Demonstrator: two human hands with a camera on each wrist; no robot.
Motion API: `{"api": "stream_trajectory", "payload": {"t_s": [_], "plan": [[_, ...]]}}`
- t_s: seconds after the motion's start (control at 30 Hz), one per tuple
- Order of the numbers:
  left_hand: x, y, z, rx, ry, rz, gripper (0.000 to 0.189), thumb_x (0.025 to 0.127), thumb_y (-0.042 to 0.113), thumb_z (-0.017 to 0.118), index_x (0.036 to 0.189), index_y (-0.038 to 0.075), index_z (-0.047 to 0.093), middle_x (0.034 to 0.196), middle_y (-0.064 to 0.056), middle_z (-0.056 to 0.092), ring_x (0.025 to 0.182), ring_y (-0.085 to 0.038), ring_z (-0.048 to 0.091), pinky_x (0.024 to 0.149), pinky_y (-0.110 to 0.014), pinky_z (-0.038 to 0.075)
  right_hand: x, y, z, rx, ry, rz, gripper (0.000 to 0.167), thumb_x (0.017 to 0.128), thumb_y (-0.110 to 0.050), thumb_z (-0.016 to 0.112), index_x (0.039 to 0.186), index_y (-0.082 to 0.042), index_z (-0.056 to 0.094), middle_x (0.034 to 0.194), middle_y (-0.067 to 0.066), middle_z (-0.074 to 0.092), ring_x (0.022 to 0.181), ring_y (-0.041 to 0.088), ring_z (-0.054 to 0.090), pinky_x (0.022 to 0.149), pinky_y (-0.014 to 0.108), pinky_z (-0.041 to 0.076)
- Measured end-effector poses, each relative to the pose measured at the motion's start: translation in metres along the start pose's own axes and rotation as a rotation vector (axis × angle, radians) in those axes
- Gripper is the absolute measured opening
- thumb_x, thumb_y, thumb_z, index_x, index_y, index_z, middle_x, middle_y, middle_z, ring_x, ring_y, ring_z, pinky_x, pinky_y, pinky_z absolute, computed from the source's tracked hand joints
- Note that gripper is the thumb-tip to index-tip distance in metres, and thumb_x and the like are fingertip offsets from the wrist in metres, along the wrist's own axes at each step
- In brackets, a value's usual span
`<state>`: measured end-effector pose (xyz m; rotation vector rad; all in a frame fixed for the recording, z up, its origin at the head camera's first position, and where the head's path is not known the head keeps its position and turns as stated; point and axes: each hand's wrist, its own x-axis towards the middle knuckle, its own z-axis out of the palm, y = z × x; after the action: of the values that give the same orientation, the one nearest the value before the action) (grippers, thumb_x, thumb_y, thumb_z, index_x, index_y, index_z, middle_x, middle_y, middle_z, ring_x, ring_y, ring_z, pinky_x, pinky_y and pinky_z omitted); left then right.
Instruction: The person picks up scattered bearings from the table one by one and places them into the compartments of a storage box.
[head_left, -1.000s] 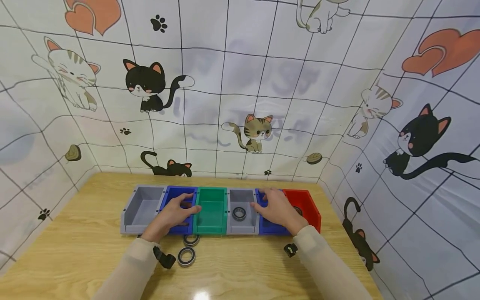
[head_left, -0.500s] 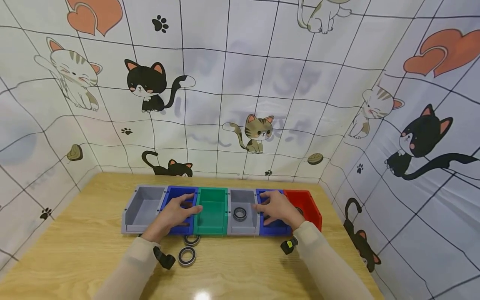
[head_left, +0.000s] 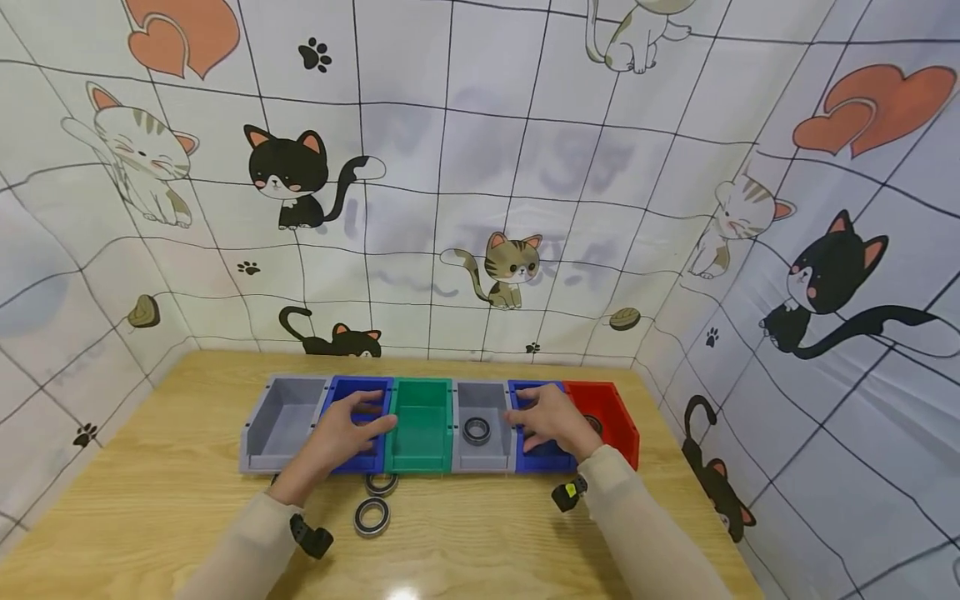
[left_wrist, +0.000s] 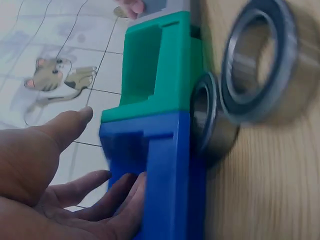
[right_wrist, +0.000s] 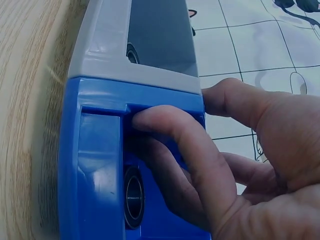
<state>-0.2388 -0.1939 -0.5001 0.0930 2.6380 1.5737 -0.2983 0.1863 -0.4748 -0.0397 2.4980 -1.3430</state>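
My left hand (head_left: 341,433) hovers over the left blue bin (left_wrist: 165,190) with its fingers spread and nothing between them. Across the row, my right hand (head_left: 555,421) reaches into the right blue bin (right_wrist: 100,150), its fingers loosely bent near the wall beside the grey bin. A ball bearing (right_wrist: 134,197) stands inside that blue bin, below the fingers and apart from them. Another bearing (head_left: 476,431) lies in the right grey bin (head_left: 483,461). On the table by my left wrist are a bearing (head_left: 371,517) and a second bearing (head_left: 382,484) against the bins.
A green bin (head_left: 422,417) sits mid-row, with a grey bin (head_left: 288,417) at the left end. The red bin (head_left: 618,425) at the right end holds a bearing (head_left: 592,422), partly hidden. A cat-print curtain (head_left: 420,167) hangs behind the wooden table (head_left: 465,533).
My right fingers have loosened and spread slightly over the right blue bin. My left hand has shifted a little to the left, still holding nothing.
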Motion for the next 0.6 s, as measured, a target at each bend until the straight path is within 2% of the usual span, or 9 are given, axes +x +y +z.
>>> {"api": "stream_trajectory", "payload": {"t_s": [0.13,0.23,0.33,0.43,0.6], "plan": [[-0.015,0.004,-0.005,0.181,0.097,0.107,0.060,0.110,0.033,0.085,0.158,0.002,0.067,0.152,-0.025,0.074,0.129,-0.044,0.079,0.100,-0.054,0.071,0.001,0.001,0.001,0.014,0.007,0.013,0.071,0.106,-0.018,0.088,0.168,0.000,0.059,0.098,0.014,0.079,0.067,0.017,0.079,0.077,0.045,0.073],[-0.027,0.005,-0.008,0.277,0.148,0.208,0.046,0.107,0.025,0.089,0.143,0.000,0.076,0.137,-0.023,0.080,0.118,-0.041,0.081,0.099,-0.056,0.071,0.002,0.000,0.001,0.014,0.017,0.022,0.071,0.105,-0.018,0.089,0.168,-0.001,0.060,0.091,0.012,0.077,0.061,0.015,0.077,0.074,0.044,0.073],[-0.041,0.006,-0.007,0.369,0.174,0.286,0.033,0.101,0.022,0.094,0.127,0.004,0.082,0.119,-0.015,0.082,0.103,-0.031,0.081,0.092,-0.050,0.070,0.003,-0.002,0.001,0.010,0.031,0.032,0.070,0.105,-0.018,0.089,0.167,-0.002,0.061,0.089,0.012,0.077,0.059,0.015,0.076,0.071,0.041,0.072],[-0.054,0.005,-0.004,0.447,0.166,0.320,0.026,0.096,0.024,0.099,0.115,0.012,0.085,0.106,-0.004,0.081,0.093,-0.019,0.077,0.085,-0.039,0.067,0.002,-0.005,0.001,0.005,0.027,0.039,0.071,0.106,-0.019,0.089,0.168,-0.003,0.060,0.096,0.015,0.081,0.064,0.017,0.080,0.070,0.038,0.072],[-0.071,0.003,0.006,0.495,0.085,0.347,0.026,0.090,0.027,0.103,0.107,0.019,0.085,0.098,0.006,0.074,0.087,-0.010,0.070,0.077,-0.027,0.061,0.001,-0.004,-0.003,0.031,-0.020,0.037,0.076,0.105,-0.020,0.090,0.171,-0.002,0.056,0.121,0.022,0.084,0.092,0.025,0.087,0.069,0.038,0.073]]}}
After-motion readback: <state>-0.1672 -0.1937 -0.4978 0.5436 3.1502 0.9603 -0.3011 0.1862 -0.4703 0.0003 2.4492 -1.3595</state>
